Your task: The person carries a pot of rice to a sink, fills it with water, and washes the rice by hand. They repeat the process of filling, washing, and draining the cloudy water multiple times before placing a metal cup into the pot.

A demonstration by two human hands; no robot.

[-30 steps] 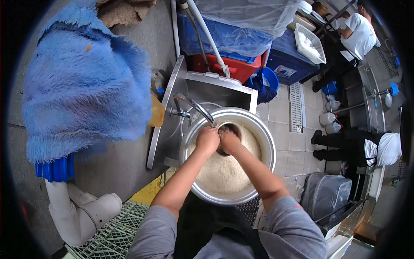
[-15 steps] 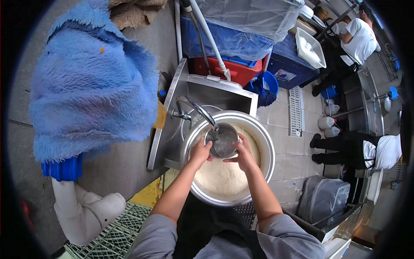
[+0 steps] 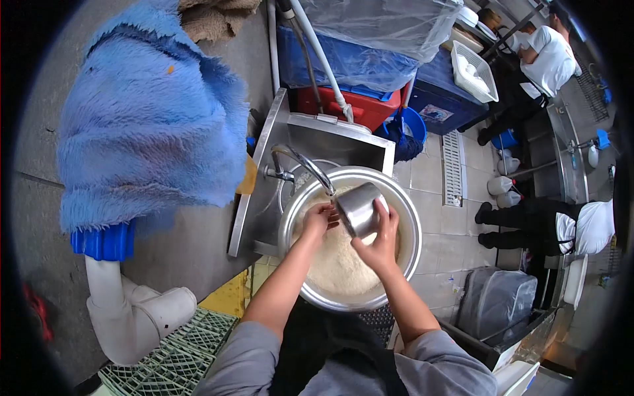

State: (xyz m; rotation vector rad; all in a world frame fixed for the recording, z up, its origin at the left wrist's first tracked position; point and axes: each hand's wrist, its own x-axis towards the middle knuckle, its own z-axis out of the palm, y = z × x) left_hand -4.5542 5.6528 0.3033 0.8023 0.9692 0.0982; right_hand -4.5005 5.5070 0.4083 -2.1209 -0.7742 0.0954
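A large steel pot (image 3: 409, 218) full of white rice (image 3: 340, 264) stands in a small steel sink (image 3: 310, 135) under a curved tap (image 3: 300, 165). Over the rice I hold a small steel bowl (image 3: 358, 208), tipped toward my left so its outside faces up. My right hand (image 3: 378, 241) grips the bowl from below and at its right side. My left hand (image 3: 318, 219) touches the bowl's rim at its left edge.
A shaggy blue cloth (image 3: 152, 119) hangs on the wall at left above white pipes (image 3: 129, 310). A green crate (image 3: 172, 363) lies on the floor. Red and blue bins (image 3: 370, 72) stand behind the sink. Other people (image 3: 548, 59) work at the right.
The bowl was upright under the tap, filling with water; now both hands have tipped it sideways over the rice and shifted slightly right.
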